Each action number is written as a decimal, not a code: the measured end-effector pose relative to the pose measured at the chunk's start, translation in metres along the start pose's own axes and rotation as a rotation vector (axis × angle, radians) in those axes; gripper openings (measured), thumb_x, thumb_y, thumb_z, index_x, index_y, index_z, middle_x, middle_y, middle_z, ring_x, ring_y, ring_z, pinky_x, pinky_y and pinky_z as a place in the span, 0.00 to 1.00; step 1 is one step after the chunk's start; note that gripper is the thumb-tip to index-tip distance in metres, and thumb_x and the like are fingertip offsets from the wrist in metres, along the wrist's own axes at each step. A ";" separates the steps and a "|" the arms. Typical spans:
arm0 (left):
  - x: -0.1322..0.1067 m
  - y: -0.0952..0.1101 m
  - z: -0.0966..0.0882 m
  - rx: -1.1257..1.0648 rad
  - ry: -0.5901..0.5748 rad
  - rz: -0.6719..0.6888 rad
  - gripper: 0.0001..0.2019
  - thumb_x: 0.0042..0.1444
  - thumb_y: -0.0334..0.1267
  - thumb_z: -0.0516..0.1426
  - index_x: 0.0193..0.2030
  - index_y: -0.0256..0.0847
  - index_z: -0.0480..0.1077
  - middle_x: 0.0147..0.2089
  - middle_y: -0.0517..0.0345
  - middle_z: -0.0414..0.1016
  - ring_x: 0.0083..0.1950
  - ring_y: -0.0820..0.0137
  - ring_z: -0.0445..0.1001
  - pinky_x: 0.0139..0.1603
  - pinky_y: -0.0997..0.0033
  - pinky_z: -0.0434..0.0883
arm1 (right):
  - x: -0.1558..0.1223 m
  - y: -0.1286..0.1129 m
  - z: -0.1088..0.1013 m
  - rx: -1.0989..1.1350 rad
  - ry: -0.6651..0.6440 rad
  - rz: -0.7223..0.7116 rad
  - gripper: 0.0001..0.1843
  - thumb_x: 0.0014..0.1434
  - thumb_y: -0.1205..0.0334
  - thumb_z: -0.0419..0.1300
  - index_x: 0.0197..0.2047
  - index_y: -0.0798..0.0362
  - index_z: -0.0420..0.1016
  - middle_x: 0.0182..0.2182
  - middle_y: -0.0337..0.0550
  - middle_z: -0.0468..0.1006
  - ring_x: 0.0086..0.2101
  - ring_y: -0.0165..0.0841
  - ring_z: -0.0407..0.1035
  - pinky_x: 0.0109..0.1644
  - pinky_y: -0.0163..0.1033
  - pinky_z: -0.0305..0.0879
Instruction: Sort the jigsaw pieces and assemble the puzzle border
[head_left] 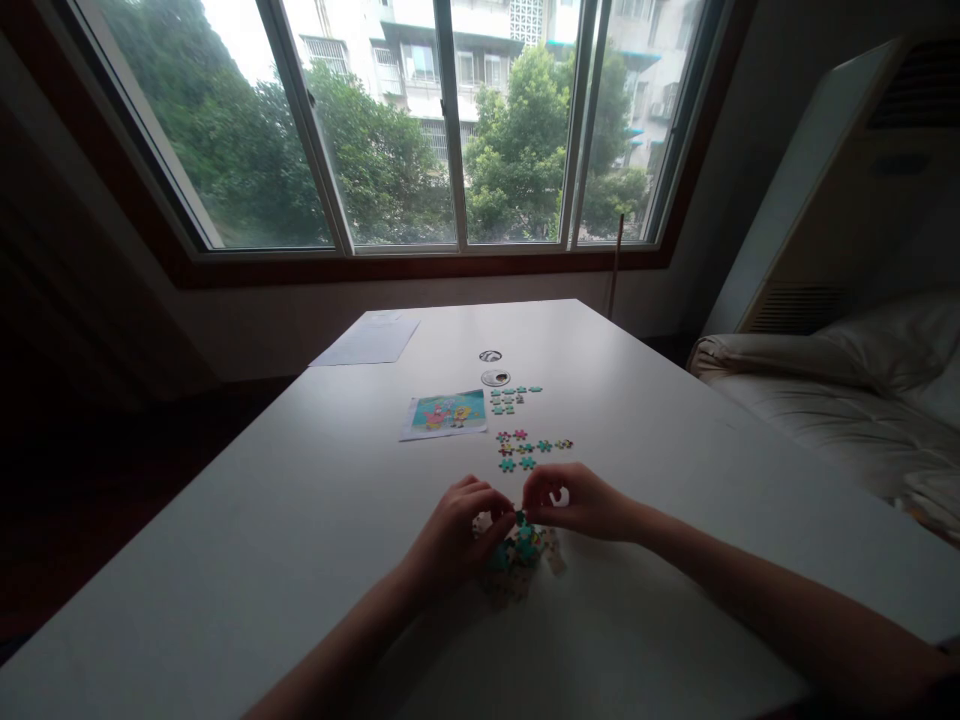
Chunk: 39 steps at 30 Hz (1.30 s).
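My left hand (459, 525) and my right hand (581, 502) meet over a loose pile of jigsaw puzzle pieces (527, 545) near the front of the table. Thumb and fingers of each hand are curled into a pinch. A small dark green puzzle piece (520, 517) shows between the two sets of fingertips, partly covered by them. The pile is a mix of teal faces and pale backs, and the left hand hides some of it. Just beyond my hands, several puzzle pieces (527, 448) lie spread in short rows.
On the white table (300, 510) lies a colourful cartoon picture sheet (448, 413), with more teal pieces (508, 400) to its right. Two round flat items (495, 378) sit farther back. Paper sheets (367, 341) lie at the far left. A pale sofa (825, 390) stands to the right.
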<state>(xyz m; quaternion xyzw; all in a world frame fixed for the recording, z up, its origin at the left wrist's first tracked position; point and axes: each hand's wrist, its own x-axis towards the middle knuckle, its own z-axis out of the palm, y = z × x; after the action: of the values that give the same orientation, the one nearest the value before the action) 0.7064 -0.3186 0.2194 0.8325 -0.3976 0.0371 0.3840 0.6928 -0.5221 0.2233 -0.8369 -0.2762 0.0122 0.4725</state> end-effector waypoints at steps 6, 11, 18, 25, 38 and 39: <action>0.002 -0.002 0.000 0.007 0.022 -0.015 0.07 0.55 0.35 0.54 0.28 0.39 0.70 0.28 0.57 0.72 0.33 0.69 0.67 0.35 0.70 0.64 | 0.000 0.001 0.006 0.004 0.068 -0.009 0.05 0.51 0.62 0.60 0.30 0.55 0.70 0.25 0.38 0.71 0.25 0.26 0.63 0.29 0.31 0.59; 0.003 -0.003 0.000 -0.022 0.052 -0.050 0.07 0.54 0.34 0.54 0.27 0.38 0.70 0.28 0.57 0.71 0.33 0.69 0.68 0.35 0.72 0.64 | -0.001 0.002 0.007 -0.009 0.085 -0.022 0.08 0.51 0.62 0.61 0.36 0.55 0.70 0.26 0.38 0.72 0.26 0.25 0.64 0.29 0.31 0.60; 0.002 -0.011 -0.001 -0.063 0.114 -0.184 0.07 0.54 0.37 0.54 0.29 0.38 0.71 0.28 0.59 0.72 0.31 0.71 0.69 0.34 0.74 0.64 | -0.002 0.003 -0.002 -0.273 0.179 -0.099 0.06 0.55 0.60 0.58 0.36 0.53 0.70 0.29 0.38 0.73 0.27 0.26 0.65 0.32 0.32 0.60; 0.002 -0.012 0.000 -0.086 0.100 -0.187 0.08 0.53 0.38 0.54 0.29 0.38 0.71 0.28 0.59 0.72 0.31 0.71 0.69 0.34 0.74 0.64 | -0.005 0.006 0.001 -0.532 0.189 -0.239 0.08 0.56 0.57 0.57 0.36 0.52 0.70 0.27 0.38 0.74 0.28 0.28 0.65 0.35 0.34 0.57; 0.002 -0.013 -0.001 -0.034 0.126 -0.184 0.10 0.55 0.40 0.53 0.30 0.39 0.72 0.28 0.58 0.73 0.31 0.71 0.69 0.34 0.74 0.65 | -0.001 0.008 -0.010 -0.644 0.233 -0.312 0.07 0.59 0.61 0.55 0.33 0.52 0.72 0.28 0.39 0.75 0.28 0.27 0.66 0.35 0.34 0.57; 0.002 -0.015 -0.002 -0.008 0.133 -0.180 0.10 0.55 0.40 0.53 0.30 0.39 0.72 0.28 0.58 0.73 0.31 0.70 0.69 0.34 0.73 0.65 | -0.001 0.011 -0.015 -0.659 0.252 -0.316 0.07 0.59 0.61 0.54 0.34 0.52 0.72 0.28 0.39 0.75 0.27 0.26 0.66 0.35 0.34 0.57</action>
<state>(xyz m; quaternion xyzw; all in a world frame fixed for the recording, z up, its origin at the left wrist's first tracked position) 0.7184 -0.3130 0.2124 0.8590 -0.2951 0.0559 0.4148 0.7012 -0.5386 0.2229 -0.8860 -0.3304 -0.2532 0.2044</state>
